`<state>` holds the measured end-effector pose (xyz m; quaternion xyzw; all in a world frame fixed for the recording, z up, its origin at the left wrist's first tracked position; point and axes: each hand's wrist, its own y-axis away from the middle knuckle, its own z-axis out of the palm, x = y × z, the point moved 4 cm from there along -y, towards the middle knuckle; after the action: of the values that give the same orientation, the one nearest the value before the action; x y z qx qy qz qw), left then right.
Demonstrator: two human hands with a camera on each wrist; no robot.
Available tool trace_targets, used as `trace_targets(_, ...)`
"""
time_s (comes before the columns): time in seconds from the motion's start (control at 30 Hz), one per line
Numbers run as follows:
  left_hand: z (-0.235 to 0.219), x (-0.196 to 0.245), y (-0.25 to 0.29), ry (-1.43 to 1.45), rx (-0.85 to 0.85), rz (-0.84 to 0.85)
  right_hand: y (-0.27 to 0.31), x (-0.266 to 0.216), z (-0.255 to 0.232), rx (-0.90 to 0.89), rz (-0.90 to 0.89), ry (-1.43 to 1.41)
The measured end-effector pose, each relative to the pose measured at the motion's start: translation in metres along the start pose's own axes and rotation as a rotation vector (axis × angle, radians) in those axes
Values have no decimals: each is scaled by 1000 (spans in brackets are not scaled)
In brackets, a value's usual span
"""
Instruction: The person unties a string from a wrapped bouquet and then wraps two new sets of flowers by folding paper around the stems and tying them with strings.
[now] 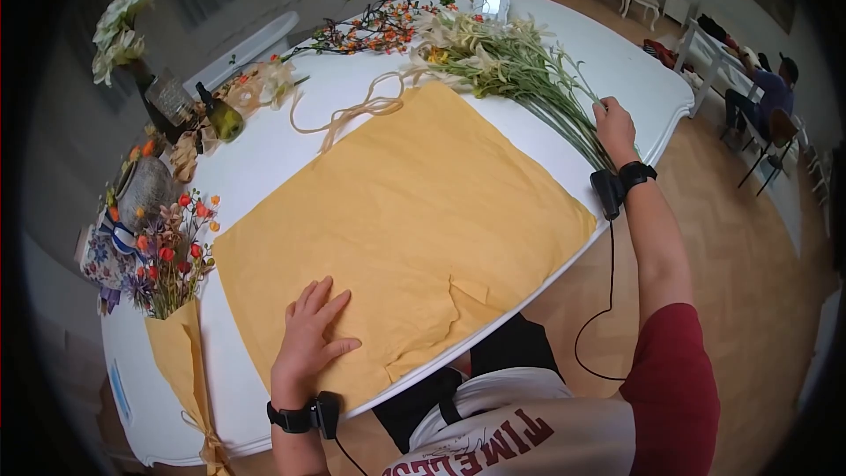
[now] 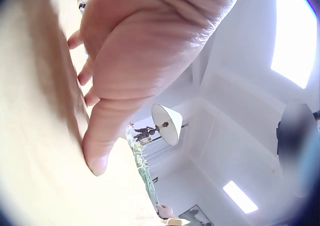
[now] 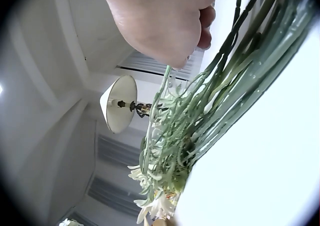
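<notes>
A large sheet of yellow wrapping paper lies on the white table, its near edge torn and creased. My left hand rests on its near left part with the fingers spread; in the left wrist view, the thumb touches the paper. Over at the right, my right hand pinches a green flower stem beside a bunch of pale artificial flowers. Its long green stems run beneath that hand in the right wrist view, where the curled fingers partly hide the grip.
A wrapped bouquet lies at the left edge. Beyond the paper are a loose ribbon, orange-berried branches and a small picture frame. A green bottle and a grey vase stand at left. A person sits far right.
</notes>
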<state>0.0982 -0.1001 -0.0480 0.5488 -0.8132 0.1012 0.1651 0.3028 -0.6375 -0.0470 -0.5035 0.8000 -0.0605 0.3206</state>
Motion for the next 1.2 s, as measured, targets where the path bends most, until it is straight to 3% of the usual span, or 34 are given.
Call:
trace_targets(0.3,-4,-6,4,8,91,25,-14,-28,5,149,-140,-281)
trace_targets(0.4,-5,-6,4,47,108,18,-19,-40,10,152,-104,-401)
trace_targets(0.47,-4,-9,5,77,124,17,-25,-45,12,256,-54,-640)
trace_targets(0.53,-8,-4,5,83,134,6,-20,-62,10,185,-73,-801)
trace_targets(0.6,-13,-3,6,83,152,-14,-18,-80,17,-27,-172,-847)
trace_targets(0.73,-12,-5,5,87,139,5,23,-130,-2,-67,-197,-973)
trace_targets(0.8,-9,-9,6,95,144,0,53,-158,-3,-168,-223,-1158)
trace_targets(0.93,-5,-16,7,117,165,10,118,-205,-4,-392,-353,-1180)
trace_targets(1.2,-4,-22,8,106,160,30,199,-268,17,-805,-376,-1179)
